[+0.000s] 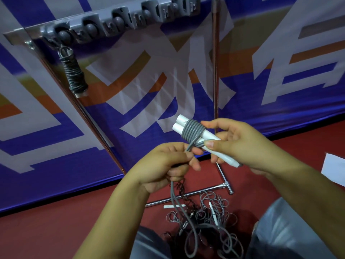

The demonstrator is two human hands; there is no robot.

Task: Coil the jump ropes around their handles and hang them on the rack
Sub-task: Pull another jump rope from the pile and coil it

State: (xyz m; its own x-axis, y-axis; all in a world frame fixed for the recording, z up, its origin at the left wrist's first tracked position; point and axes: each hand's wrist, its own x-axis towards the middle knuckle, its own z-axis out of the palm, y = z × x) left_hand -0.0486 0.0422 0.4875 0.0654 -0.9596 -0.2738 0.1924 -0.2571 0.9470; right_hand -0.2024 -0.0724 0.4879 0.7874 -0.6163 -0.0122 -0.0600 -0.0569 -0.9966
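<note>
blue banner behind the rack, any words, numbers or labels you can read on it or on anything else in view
Blue fabric banner: large white and orange character strokes, cropped and distorted by the wide angle; none reads as a whole character.
White plastic jump rope handles, held in the right hand: no print visible.
Grey plastic wall rack: no readable label.
White paper sheet on the red floor: no text visible.
</note>
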